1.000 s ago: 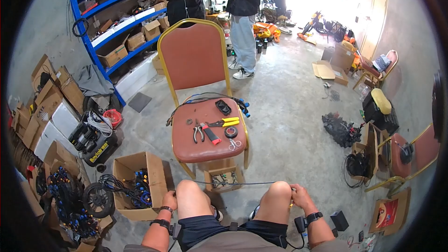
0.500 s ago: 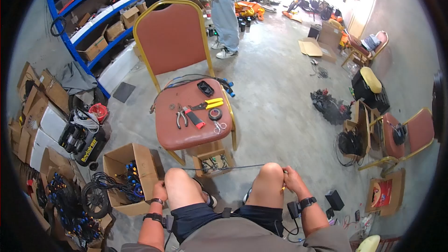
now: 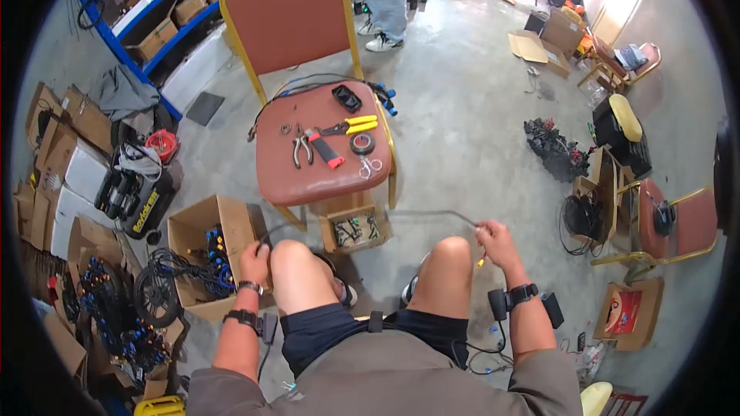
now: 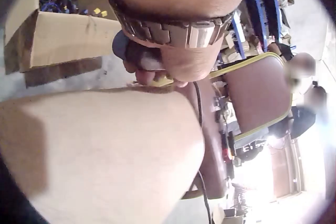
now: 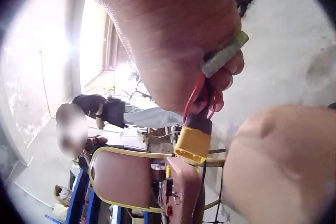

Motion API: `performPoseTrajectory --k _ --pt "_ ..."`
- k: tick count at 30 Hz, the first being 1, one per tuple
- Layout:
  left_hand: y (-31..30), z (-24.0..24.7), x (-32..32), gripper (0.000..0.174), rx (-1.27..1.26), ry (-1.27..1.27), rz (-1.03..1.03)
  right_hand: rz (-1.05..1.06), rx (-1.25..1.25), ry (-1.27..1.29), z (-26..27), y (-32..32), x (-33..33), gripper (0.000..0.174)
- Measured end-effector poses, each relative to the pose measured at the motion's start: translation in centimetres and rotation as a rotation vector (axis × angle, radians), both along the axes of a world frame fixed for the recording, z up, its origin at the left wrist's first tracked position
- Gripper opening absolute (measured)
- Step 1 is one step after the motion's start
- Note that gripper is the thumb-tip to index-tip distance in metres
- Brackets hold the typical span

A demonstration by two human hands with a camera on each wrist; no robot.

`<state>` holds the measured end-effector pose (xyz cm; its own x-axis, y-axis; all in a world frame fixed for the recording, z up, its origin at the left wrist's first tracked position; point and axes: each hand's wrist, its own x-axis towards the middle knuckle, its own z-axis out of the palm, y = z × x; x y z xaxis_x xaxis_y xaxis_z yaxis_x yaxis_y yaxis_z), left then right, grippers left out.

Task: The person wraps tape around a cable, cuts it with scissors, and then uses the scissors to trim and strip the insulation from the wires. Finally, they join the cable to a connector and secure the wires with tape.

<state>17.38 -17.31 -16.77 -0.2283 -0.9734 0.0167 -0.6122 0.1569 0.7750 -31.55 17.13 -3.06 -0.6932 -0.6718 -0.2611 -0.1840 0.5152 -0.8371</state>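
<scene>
A thin dark cable (image 3: 432, 213) runs in a bowed line between my hands, past my knees. My left hand (image 3: 253, 262) grips its left end beside the left knee; in the left wrist view the fingers (image 4: 144, 76) curl under the palm and the cable (image 4: 199, 103) trails away. To the right of the other knee, my right hand (image 3: 497, 243) pinches the opposite end. A yellow connector (image 5: 191, 145) hangs below those fingers on short red wires (image 5: 194, 95), with a greenish sleeve-like piece (image 5: 226, 56) at the fingers.
Ahead stands a chair (image 3: 324, 173) bearing pliers (image 3: 302, 150), a red-and-black tool (image 3: 324, 148), yellow-handled strippers (image 3: 360, 125), tape (image 3: 362, 143) and scissors (image 3: 371, 166). Under it sits a small parts box (image 3: 356, 245). At left is a carton (image 3: 220, 216) of cables.
Both hands have moved forward and up beside the knees, still holding the cable. The cable now bows instead of running nearly straight. The head view has tilted downward.
</scene>
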Motion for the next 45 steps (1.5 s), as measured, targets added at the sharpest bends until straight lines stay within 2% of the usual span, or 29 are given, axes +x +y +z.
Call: performPoseTrajectory --k 2,3,7,9,13,15,16,18,19,21,25,27,36,41,43,45 --pt "1.6 9.7 -4.9 0.026 0.265 0.25 0.055 0.007 -0.036 0.041 0.5 -1.3 -1.0 0.026" --pt "1.5 10.6 -5.0 0.025 0.324 0.294 0.066 -0.001 -0.078 0.083 0.6 -1.6 -1.2 0.025" --pt "3.2 14.6 -5.1 0.025 0.289 0.39 0.063 -0.017 -0.143 0.049 1.8 -1.1 0.0 0.024" --pt "4.0 15.2 -4.6 0.025 0.259 0.431 0.071 -0.067 -0.172 -0.015 3.5 -1.1 1.2 0.023" --pt "5.5 16.6 -4.4 0.022 0.229 0.549 0.124 -0.077 -0.235 -0.108 2.4 0.0 2.3 0.026" --pt "5.9 16.9 -4.1 0.023 0.26 0.668 0.166 -0.149 -0.339 -0.124 1.6 0.2 2.9 0.028" --pt "6.2 17.4 -3.9 0.025 0.34 0.7 0.181 -0.126 -0.333 -0.133 1.6 0.1 3.5 0.028" --pt "6.7 17.9 -3.9 0.03 0.502 0.908 0.152 -0.215 -0.506 -0.352 2.4 -0.2 4.7 0.031" --pt "6.5 17.8 -3.6 0.036 0.545 0.953 0.048 -0.202 -0.503 -0.356 2.6 -0.5 5.2 0.031" --pt "7.1 18.5 -4.1 0.039 0.581 0.948 0.049 -0.223 -0.604 -0.479 2.8 -0.7 6.0 0.033" --pt "7.2 18.9 -4.7 0.043 0.647 0.922 0.009 -0.258 -0.598 -0.582 3.6 -1.5 7.1 0.036" --pt "7.2 18.7 -4.9 0.044 0.646 0.903 -0.007 -0.208 -0.636 -0.632 4.2 -1.7 7.4 0.037" --pt "7.2 18.5 -4.7 0.044 0.645 0.979 -0.054 -0.254 -0.666 -0.624 3.0 -1.8 7.9 0.037" --pt "7.4 18.9 -4.7 0.044 0.755 1.045 -0.107 -0.236 -0.713 -0.628 3.0 -2.7 9.4 0.037" --pt "7.4 18.7 -5.2 0.045 0.742 1.018 -0.135 -0.257 -0.712 -0.749 4.2 -3.1 10.2 0.038" --pt "7.4 18.4 -5.3 0.046 0.737 0.988 -0.143 -0.201 -0.741 -0.762 3.2 -2.6 9.5 0.041"
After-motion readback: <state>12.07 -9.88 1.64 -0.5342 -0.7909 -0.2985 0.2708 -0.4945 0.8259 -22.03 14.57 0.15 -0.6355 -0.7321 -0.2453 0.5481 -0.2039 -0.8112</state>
